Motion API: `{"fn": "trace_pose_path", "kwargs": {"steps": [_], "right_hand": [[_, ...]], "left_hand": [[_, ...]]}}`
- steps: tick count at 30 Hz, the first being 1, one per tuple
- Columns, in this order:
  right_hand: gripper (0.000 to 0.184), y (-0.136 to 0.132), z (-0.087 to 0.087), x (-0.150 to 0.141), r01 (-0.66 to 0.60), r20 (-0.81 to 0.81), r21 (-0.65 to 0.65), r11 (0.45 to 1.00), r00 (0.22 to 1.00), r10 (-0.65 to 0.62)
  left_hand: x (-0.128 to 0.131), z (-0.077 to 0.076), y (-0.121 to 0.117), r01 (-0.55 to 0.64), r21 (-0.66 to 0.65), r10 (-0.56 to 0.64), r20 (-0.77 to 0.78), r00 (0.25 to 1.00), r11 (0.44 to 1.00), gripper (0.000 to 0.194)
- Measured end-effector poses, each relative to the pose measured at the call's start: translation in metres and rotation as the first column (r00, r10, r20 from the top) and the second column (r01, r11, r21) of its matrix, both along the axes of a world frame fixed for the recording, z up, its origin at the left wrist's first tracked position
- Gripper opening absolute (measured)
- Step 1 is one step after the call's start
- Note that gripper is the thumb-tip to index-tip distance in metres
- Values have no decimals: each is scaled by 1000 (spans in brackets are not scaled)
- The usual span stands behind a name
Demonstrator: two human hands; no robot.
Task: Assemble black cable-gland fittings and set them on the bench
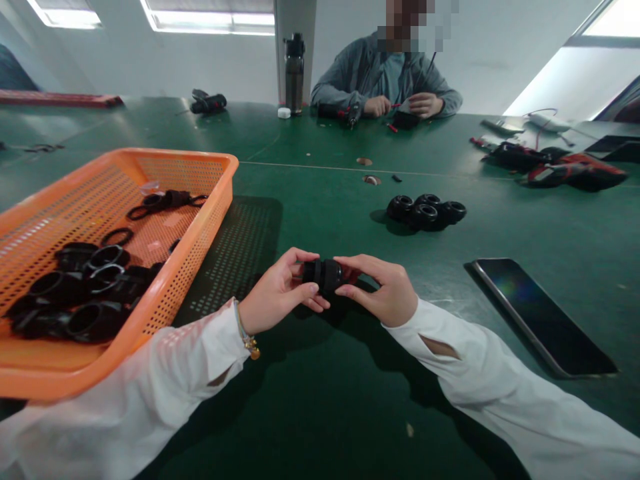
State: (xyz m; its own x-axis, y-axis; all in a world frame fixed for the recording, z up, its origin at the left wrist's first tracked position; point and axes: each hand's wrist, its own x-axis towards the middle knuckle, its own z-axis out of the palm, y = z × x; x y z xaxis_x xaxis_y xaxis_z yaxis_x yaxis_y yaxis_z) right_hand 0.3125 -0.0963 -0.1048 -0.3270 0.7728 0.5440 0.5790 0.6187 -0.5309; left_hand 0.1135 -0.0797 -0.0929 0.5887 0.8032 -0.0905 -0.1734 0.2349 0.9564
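Note:
A short black ribbed cylindrical fitting point(327, 275) is held level between my two hands, just above the green table. Around its left end my left hand point(285, 287) is closed, thumb in front and fingers behind. At the right end, my right hand point(383, 283) pinches the fitting between thumb and fingers. Several similar round black parts point(425, 212) with open rings sit clustered on the table beyond my right hand. To the left, an orange perforated basket point(227, 180) holds several black tubular parts point(97, 320) and a few loose black rings point(117, 237).
A smartphone point(543, 317) lies to the right of my right arm. Across the green table point(320, 413) a co-worker point(387, 80) handles small parts. A bottle point(294, 73), a black tool point(207, 102) and red-and-black tools point(575, 170) are farther back. Two holes pierce the tabletop.

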Motion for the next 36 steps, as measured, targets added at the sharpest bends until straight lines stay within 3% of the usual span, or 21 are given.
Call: {"fn": "trace_pose_path", "kwargs": {"steps": [7,15,20,25,36], "right_hand": [[36,0,0,0,-41,-5,-22,999,999,41],[29,1,-3,0,28,27,17,999,999,-29],[38,-2,-4,-2,29,-71,-47,998,997,-32],[28,-2,-2,-3,11,-49,-14,1000,999,-12],[29,-1,-3,-1,-4,-28,-20,1000,1000,4]], "left_hand": [[1,0,0,0,-1,0,8,1000,1000,34],[1,-1,1,0,-14,0,12,1000,1000,35],[1,-1,0,1,-10,-1,5,1000,1000,36],[0,0,0,-1,-5,1,-10,1000,1000,36],[1,-2,1,11,-2,-11,10,1000,1000,36]]}}
